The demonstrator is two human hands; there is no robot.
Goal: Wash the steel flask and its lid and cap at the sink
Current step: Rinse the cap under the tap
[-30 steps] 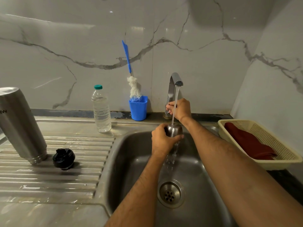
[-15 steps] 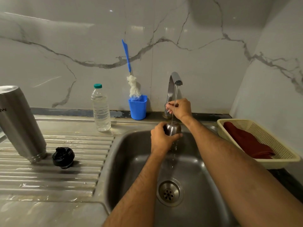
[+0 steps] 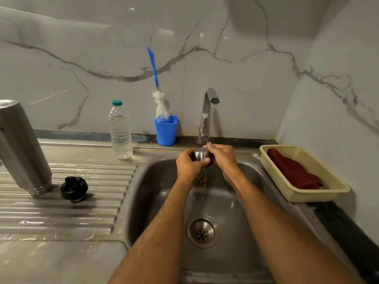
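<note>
Centre frame, my left hand [image 3: 189, 166] and right hand [image 3: 222, 155] both grip the steel cap [image 3: 200, 155] under the tap [image 3: 209, 111], my fingers hiding most of it. The flask [image 3: 22, 148], cut off at left, stands inverted beside its black lid [image 3: 74, 188] on the drainboard [image 3: 61, 214].

Flask parts at our sink

Steel cap [image 3: 200, 155] under the running water; steel flask [image 3: 22, 148] upside down, tilted, beside black lid [image 3: 74, 188] on the draining board.

You see one mark only: partial dark letter at left edge of flask [image 3: 22, 148]; unreadable.
</note>
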